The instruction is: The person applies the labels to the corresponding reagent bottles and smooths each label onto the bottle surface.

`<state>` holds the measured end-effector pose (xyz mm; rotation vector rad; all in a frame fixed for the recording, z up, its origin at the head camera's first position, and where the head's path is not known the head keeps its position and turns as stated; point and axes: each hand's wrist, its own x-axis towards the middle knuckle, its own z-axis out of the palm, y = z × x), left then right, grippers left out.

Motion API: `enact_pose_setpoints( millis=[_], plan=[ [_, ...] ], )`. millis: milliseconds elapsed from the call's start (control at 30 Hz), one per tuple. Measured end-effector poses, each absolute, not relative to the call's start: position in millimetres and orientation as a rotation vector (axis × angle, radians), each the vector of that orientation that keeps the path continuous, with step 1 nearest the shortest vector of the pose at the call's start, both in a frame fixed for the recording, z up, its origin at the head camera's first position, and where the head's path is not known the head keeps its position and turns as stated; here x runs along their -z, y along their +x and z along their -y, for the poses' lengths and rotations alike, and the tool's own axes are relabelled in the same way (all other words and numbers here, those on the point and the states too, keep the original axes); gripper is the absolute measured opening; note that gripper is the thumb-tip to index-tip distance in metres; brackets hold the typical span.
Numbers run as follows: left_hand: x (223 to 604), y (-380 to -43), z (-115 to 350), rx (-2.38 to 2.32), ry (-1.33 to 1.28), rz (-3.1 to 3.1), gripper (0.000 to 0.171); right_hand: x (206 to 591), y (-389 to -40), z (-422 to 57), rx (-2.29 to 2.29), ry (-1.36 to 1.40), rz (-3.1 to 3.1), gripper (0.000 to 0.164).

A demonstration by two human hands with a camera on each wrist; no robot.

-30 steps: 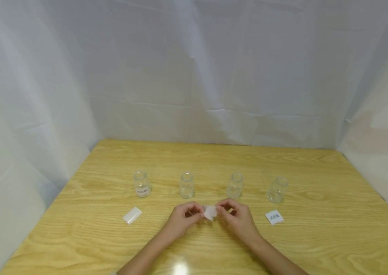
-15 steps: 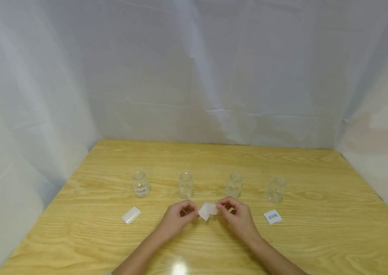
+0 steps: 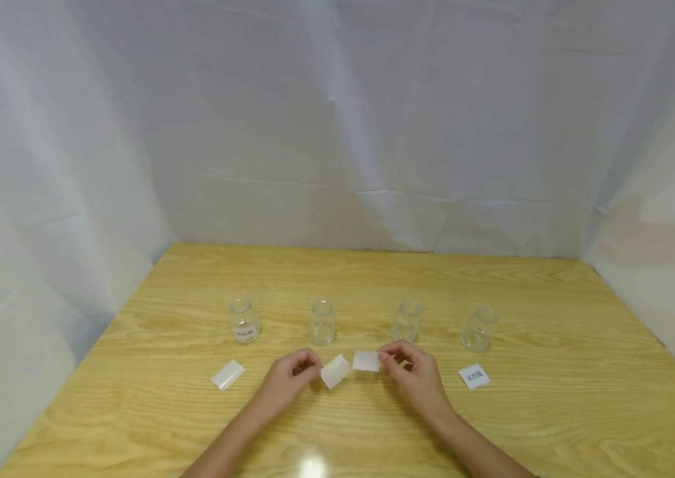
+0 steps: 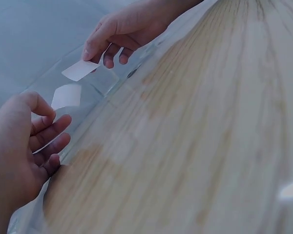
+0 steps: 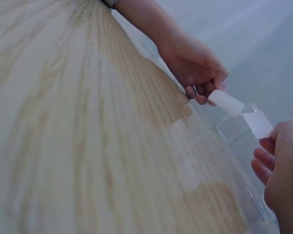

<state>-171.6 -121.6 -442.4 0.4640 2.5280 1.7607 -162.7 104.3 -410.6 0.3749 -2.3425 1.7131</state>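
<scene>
Over the table's middle, my left hand (image 3: 286, 383) pinches a slightly curled, translucent-looking piece of backing paper (image 3: 335, 372) by its edge. My right hand (image 3: 417, 377) holds a flat white label (image 3: 366, 361) between thumb and fingertips. A narrow gap separates the two pieces in the head view. The left wrist view shows the backing paper (image 4: 67, 96) nearer the camera and the label (image 4: 79, 70) beyond it. No writing shows on the label's visible side. Just behind the hands stand two clear glass jars, one left of centre (image 3: 322, 323) and one by the right fingers (image 3: 406, 320).
At left, a jar (image 3: 244, 321) bears a printed label, with a glossy white slip (image 3: 228, 374) lying before it. A tilted-looking clear jar (image 3: 479, 329) stands at right, behind a printed white label (image 3: 474, 376). White sheeting (image 3: 373, 133) encloses the wooden table (image 3: 337, 445).
The two pieces, overlapping a second ago, have come apart. My left hand has moved left with the backing paper; my right hand has stayed nearly in place with the label.
</scene>
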Motion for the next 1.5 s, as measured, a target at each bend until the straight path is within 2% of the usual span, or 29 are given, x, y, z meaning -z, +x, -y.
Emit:
enact_pose_setpoints(
  millis=[267, 533, 800, 1133, 1300, 1500],
  plan=[
    [451.7, -174.3, 125.9, -1.511, 0.672, -2.724, 0.009, 409.4, -161.9, -104.2, -1.72, 0.32, 2.329, 0.004],
    [450.8, -174.7, 126.1, -1.27, 0.686, -2.935, 0.012, 408.9, -162.7, -104.6, -1.736, 0.298, 2.343, 0.004],
    [451.0, -176.0, 124.5, -1.219, 0.719, -2.967, 0.011, 407.6, -162.1, -105.4, -1.751, 0.276, 2.352, 0.003],
    [450.0, -175.4, 124.1, -1.278, 0.707, -2.932, 0.011, 433.7, -175.1, -112.4, -1.756, 0.295, 2.304, 0.005],
    [449.5, -175.0, 124.2, -1.383, 0.743, -2.896, 0.01, 417.7, -167.2, -108.3, -1.76, 0.298, 2.322, 0.003],
    [449.4, -172.9, 119.0, -1.748, 1.077, -2.795, 0.018, 418.8, -166.8, -106.5, -1.745, 0.304, 2.32, 0.005]
  ],
)
